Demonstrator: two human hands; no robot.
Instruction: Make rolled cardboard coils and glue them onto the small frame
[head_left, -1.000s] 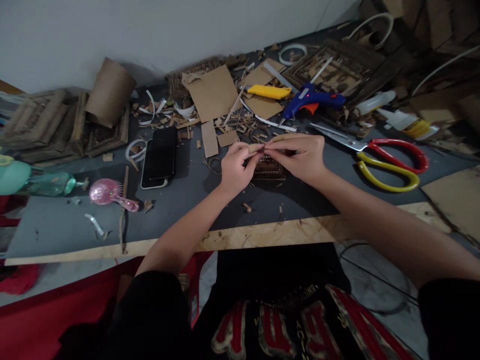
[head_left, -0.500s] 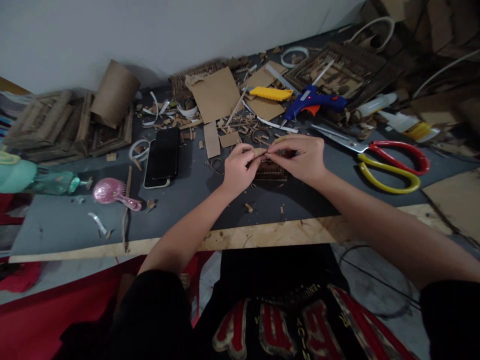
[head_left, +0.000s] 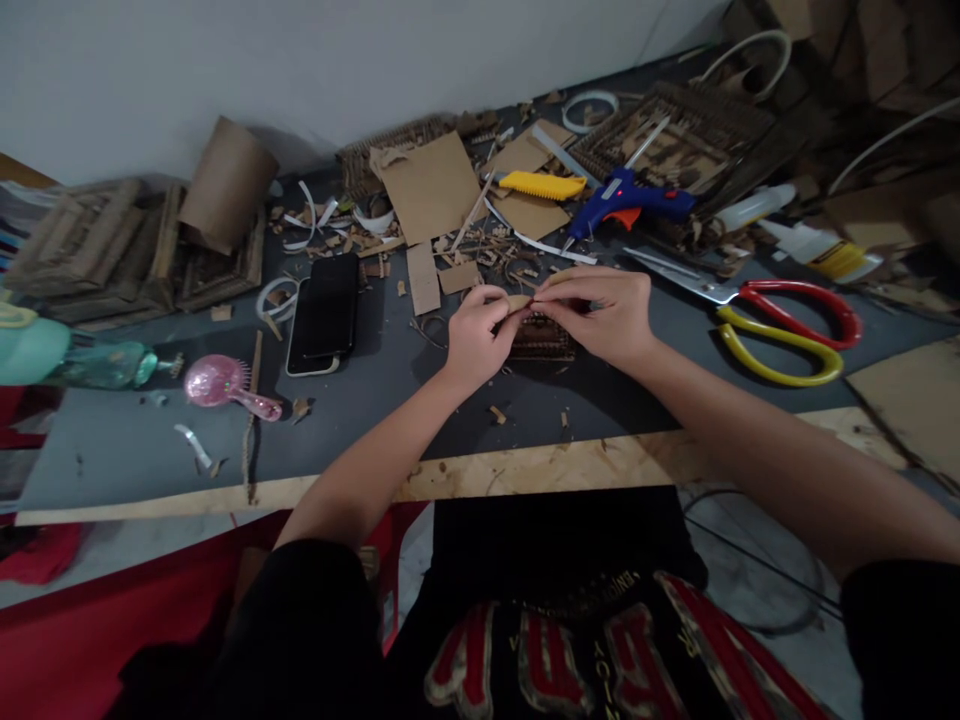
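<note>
My left hand [head_left: 480, 325] and my right hand [head_left: 604, 312] meet at the fingertips over the middle of the grey-topped table. Between them they pinch a thin tan cardboard strip [head_left: 519, 301], each hand closed on one end. Directly below the strip lies a small brown woven-looking cardboard piece [head_left: 544, 342], partly covered by the hands. Loose cardboard scraps [head_left: 459, 278] and a narrow cardboard rectangle [head_left: 424, 279] are just beyond my left hand.
Right of my hands lie large scissors [head_left: 780, 325]. Behind are a blue glue gun [head_left: 626, 205], a yellow cutter [head_left: 541, 186] and glue bottles [head_left: 821, 250]. A phone [head_left: 324, 312], a pink hairbrush [head_left: 229, 385] and cardboard frames [head_left: 90, 250] are at the left.
</note>
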